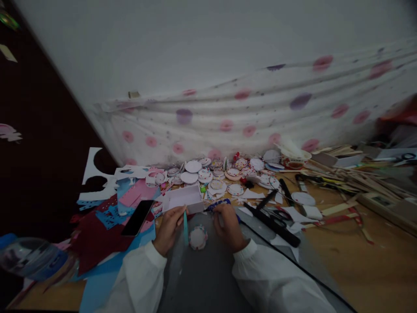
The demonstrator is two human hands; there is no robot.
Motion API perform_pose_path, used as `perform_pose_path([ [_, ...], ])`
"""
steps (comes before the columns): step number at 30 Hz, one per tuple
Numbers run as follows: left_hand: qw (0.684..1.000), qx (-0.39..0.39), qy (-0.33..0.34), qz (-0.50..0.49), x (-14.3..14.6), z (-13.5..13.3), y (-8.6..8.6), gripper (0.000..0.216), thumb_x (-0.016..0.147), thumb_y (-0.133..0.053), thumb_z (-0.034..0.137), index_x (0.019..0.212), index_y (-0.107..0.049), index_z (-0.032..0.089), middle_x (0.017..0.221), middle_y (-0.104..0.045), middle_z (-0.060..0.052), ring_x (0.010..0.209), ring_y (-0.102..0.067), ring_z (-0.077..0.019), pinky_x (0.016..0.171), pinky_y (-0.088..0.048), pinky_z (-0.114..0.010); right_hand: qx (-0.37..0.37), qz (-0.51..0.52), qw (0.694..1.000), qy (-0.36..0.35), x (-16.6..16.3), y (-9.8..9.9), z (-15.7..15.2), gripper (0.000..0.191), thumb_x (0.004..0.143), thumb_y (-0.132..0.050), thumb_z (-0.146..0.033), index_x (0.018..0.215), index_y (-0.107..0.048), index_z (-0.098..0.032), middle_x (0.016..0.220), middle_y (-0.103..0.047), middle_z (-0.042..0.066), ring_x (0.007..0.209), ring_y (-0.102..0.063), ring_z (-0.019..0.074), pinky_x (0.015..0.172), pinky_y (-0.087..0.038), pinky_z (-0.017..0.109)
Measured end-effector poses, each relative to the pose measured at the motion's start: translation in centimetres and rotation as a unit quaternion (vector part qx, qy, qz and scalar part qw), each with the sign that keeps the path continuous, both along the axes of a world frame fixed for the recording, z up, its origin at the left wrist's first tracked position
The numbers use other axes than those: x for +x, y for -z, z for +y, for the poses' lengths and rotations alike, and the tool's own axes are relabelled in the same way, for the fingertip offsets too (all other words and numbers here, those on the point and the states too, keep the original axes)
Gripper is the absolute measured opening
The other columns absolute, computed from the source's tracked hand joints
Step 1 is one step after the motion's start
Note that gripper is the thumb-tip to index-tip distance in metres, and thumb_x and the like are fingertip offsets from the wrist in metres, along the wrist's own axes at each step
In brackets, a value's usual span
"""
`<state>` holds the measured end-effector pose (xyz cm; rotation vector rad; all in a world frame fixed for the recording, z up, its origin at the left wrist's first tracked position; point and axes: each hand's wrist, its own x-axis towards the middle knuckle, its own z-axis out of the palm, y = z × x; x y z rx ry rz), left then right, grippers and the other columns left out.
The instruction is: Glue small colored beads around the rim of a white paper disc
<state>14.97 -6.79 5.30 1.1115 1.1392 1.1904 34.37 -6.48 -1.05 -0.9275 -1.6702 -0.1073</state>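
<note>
Two white sleeves (140, 278) extend from the near edge, over a dark grey mat (208, 284) on the worktop (368, 269). The round trimmed piece (198, 238), pale at the center with a coloured edge, lies on the mat between the two hands, outside either grip and nearer the camera than the fingertips. The green strip (186, 228) is located just left of this piece; contact between the two cannot be determined. The left hand (169, 230) has its grip closed on the upper end of the strip, thumb and fingers pinched together; the strip hangs toward the camera. The right hand (228, 228) has its grip closed around a blue tool (222, 202), beyond and to the right of the round piece. The fingers partly cover the tool.

An open white box (184, 199) is positioned directly beyond the left hand. A black cable (293, 261) runs from near the right hand to the lower right. To the left, a phone (138, 217) rests among coloured sheets (100, 241). To the right are a black bar (272, 224) and scissors (282, 214). Farther back, many round pieces (193, 166) are heaped before a spotted curtain (208, 121).
</note>
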Motion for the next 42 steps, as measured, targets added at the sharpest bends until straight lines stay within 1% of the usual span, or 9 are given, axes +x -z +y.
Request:
perform_pose_path([
  [6,1.000,-0.014,0.008,-0.015,1.8,-0.4,-0.8,0.040,0.066,-0.075,0.046,0.057,-0.056,0.012,0.044,-0.031,0.009,0.041,-0.025,-0.0037,0.042,-0.015,-0.018,0.020,-0.038,0.998,-0.055,-0.5,-0.7,-1.2,0.022,0.079,-0.051,-0.007,0.097,-0.050,-0.020,0.084,-0.062,0.006,0.079,-0.058,0.0209,0.069,-0.048,0.034],
  [12,0.998,-0.056,0.027,0.004,3.5,-0.4,-0.1,0.044,0.065,-0.072,0.051,0.053,-0.049,0.015,0.045,-0.033,0.008,0.041,-0.026,-0.0044,0.042,-0.015,-0.020,0.030,-0.123,0.982,-0.143,-1.5,-0.3,-2.2,0.027,0.078,-0.057,-0.016,0.105,-0.053,-0.018,0.092,-0.064,0.009,0.082,-0.057,0.0221,0.066,-0.047,0.034],
  [18,0.996,-0.083,0.019,0.007,4.8,-0.9,1.6,0.042,0.064,-0.071,0.051,0.056,-0.051,0.015,0.049,-0.036,0.007,0.043,-0.029,-0.0054,0.043,-0.019,-0.020,0.032,-0.172,0.979,-0.102,-1.1,0.1,-2.1,0.015,0.089,-0.050,-0.011,0.100,-0.058,-0.016,0.085,-0.066,0.009,0.076,-0.055,0.0204,0.064,-0.044,0.033],
  [22,0.996,-0.072,0.020,0.046,4.9,-1.3,1.6,0.043,0.064,-0.068,0.053,0.052,-0.047,0.017,0.045,-0.034,0.008,0.041,-0.027,-0.0057,0.042,-0.016,-0.022,0.054,-0.181,0.977,-0.095,-0.9,-0.3,-2.2,0.017,0.092,-0.046,-0.010,0.100,-0.059,-0.016,0.087,-0.066,0.009,0.075,-0.055,0.0198,0.065,-0.044,0.032],
  [26,0.986,-0.038,0.063,0.149,4.2,-0.7,0.6,0.043,0.073,-0.058,0.053,0.051,-0.055,0.016,0.039,-0.037,0.006,0.037,-0.030,-0.0076,0.041,-0.019,-0.023,0.010,-0.091,0.989,-0.115,-1.2,-0.2,-2.3,0.022,0.089,-0.044,-0.005,0.100,-0.056,-0.020,0.081,-0.064,0.005,0.070,-0.055,0.0177,0.061,-0.044,0.029],
  [30,0.979,-0.012,0.064,0.192,2.2,0.6,0.2,0.039,0.078,-0.054,0.046,0.059,-0.066,0.014,0.038,-0.043,0.004,0.039,-0.039,-0.0102,0.045,-0.027,-0.023,-0.062,0.068,0.993,-0.077,-1.5,0.1,-2.1,0.015,0.089,-0.045,-0.010,0.091,-0.053,-0.023,0.075,-0.058,0.002,0.070,-0.057,0.0167,0.061,-0.046,0.029],
  [36,0.950,0.062,0.051,0.302,-1.8,1.9,2.1,0.039,0.081,-0.054,0.042,0.053,-0.060,0.015,0.042,-0.045,0.003,0.043,-0.040,-0.0108,0.045,-0.025,-0.022,-0.195,0.214,0.956,-0.054,-1.8,0.4,-1.7,0.003,0.091,-0.049,-0.023,0.093,-0.051,-0.021,0.081,-0.054,0.002,0.071,-0.056,0.0146,0.061,-0.047,0.026],
  [39,0.921,0.070,0.104,0.368,-3.0,2.3,3.2,0.040,0.082,-0.056,0.039,0.049,-0.058,0.015,0.043,-0.045,0.002,0.044,-0.039,-0.0105,0.046,-0.021,-0.023,-0.236,0.245,0.938,-0.060,-1.9,0.5,-1.6,0.006,0.091,-0.051,-0.026,0.092,-0.051,-0.021,0.079,-0.052,0.000,0.069,-0.054,0.0137,0.059,-0.046,0.026],
  [42,0.911,0.059,0.179,0.366,-3.5,2.8,3.8,0.034,0.079,-0.060,0.034,0.050,-0.060,0.015,0.046,-0.048,0.002,0.046,-0.040,-0.0104,0.047,-0.022,-0.022,-0.255,0.257,0.930,-0.067,-2.0,0.6,-1.6,0.006,0.090,-0.053,-0.026,0.092,-0.051,-0.021,0.078,-0.053,0.000,0.066,-0.053,0.0128,0.058,-0.046,0.025],
])
